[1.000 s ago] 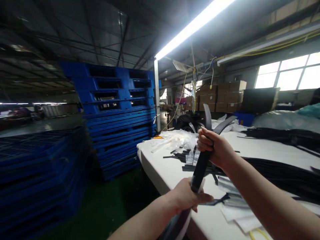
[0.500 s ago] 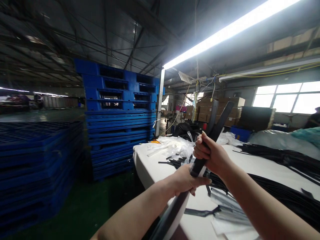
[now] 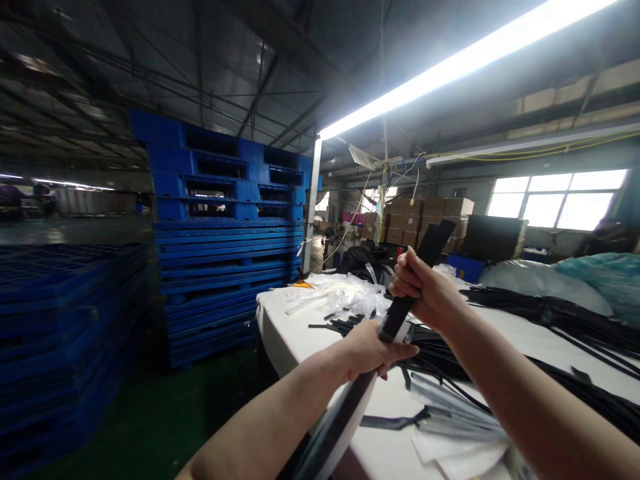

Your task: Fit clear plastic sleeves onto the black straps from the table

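A long bundle of flat black strips [image 3: 400,313] slants up from the bottom of the view, held by both hands above the table's near edge. Lower down, my left hand [image 3: 373,350] is wrapped round it, thumb laid across the front. Higher up, my right hand [image 3: 420,287] has its fingers closed round the same strips, whose far ends stick out beyond the fist. A pale strip or wrapping shows along the bundle's lower side. Just beyond the hands, more black strips [image 3: 440,343] lie on the white table [image 3: 280,320].
Clear plastic bags [image 3: 357,293] are heaped on the table's far left part, with an orange-handled tool [image 3: 302,285] beside them. Clear sleeves [image 3: 450,407] lie at the near right. Blue pallets [image 3: 225,233] are stacked to the left. Cardboard boxes [image 3: 405,223] stand behind.
The strips' upper ends, spread apart before, now lie closer together and reach slightly lower. Both hands keep their hold. The view has turned a little to the right.
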Available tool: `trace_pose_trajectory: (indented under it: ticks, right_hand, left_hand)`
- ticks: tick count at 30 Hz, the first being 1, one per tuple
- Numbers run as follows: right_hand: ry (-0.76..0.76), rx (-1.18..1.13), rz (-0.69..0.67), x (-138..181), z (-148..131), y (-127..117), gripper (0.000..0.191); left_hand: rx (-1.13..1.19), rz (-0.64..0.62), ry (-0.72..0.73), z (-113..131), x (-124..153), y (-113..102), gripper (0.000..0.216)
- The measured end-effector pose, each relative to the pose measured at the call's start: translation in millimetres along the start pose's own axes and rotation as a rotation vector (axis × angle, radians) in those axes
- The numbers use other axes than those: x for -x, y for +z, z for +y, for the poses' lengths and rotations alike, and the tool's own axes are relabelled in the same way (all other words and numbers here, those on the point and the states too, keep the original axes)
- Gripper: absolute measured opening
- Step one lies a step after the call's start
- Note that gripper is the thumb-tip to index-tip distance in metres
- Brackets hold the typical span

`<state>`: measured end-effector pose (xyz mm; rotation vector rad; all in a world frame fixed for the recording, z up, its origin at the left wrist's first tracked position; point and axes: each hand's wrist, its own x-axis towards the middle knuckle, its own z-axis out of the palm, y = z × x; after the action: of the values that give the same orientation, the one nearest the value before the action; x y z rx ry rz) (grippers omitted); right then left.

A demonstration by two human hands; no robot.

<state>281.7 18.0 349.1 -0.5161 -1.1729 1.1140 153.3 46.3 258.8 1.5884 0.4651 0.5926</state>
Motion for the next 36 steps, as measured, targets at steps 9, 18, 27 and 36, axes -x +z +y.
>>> trace_pose_trajectory:
  ticks: [9,18,27,36]
  right_hand:
    - [0.049,0.013,0.055,8.0,16.9,-3.8,0.035]
    - [0.026,0.055,0.056,12.5,12.1,-2.9,0.03]
    - [0.122,0.162,-0.126,25.6,22.8,-12.0,0.059]
    - [0.725,0.401,-0.567,90.8,131.0,-14.0,0.03]
  left_hand:
    - [-0.029,0.006,0.022,-3.6,-1.2,2.5,0.043]
    - [-0.039,0.011,-0.01,-9.2,2.5,2.6,0.048]
    - [0.061,0.034,0.117,8.6,10.6,0.1,0.046]
    - [-0.176,0.425,0.495,96.1,30.3,-60.3,0.059]
